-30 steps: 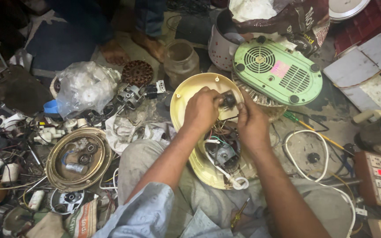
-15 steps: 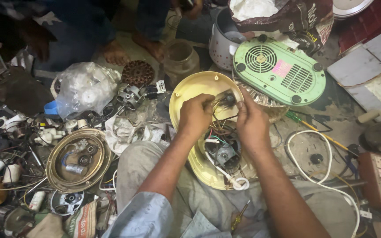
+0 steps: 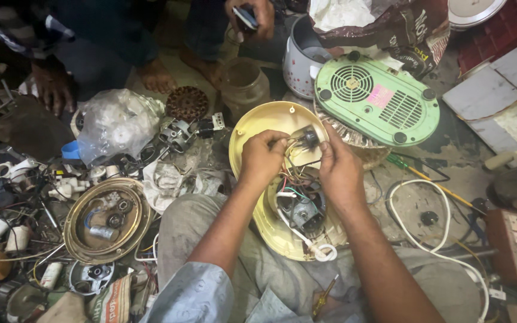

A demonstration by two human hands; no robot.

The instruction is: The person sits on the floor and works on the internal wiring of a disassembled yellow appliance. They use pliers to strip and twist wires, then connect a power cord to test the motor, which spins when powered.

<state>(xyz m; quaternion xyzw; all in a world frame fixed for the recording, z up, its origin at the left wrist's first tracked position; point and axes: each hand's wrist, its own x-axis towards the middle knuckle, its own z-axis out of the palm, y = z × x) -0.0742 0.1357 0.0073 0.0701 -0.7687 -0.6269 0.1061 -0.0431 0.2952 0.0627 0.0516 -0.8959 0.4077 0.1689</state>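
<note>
**Hands working a small dark part over the opened yellow housing**

The person's left hand (image 3: 262,157) is curling shut, its fingertips pinching the wires at the small dark cylindrical switch part (image 3: 307,139). The right hand (image 3: 341,170) is closing on the same part from the other side, thumb and forefinger gripping it. Both hands are hovering over the upper half of the round pale-yellow plastic appliance housing (image 3: 255,122), which is lying open-side up across the person's lap and the floor.

Compared with half a second ago, the hands are sitting slightly lower and closer together, and the dark part is now showing plainly between the fingertips, where earlier it was mostly covered. The housing is keeping its place.

Coloured wires are trailing from the part down to the grey metal motor block (image 3: 304,214) inside the housing. A white power cord (image 3: 324,253) is looping at the housing's lower rim.

Just beyond, a green oval appliance base with vent grilles (image 3: 378,98) is lying upturned. To the left, a round brass-coloured metal tray of small parts (image 3: 73,221) is sitting among scattered scrap. Another person's hand (image 3: 248,17) is holding a phone at the top edge.
</note>
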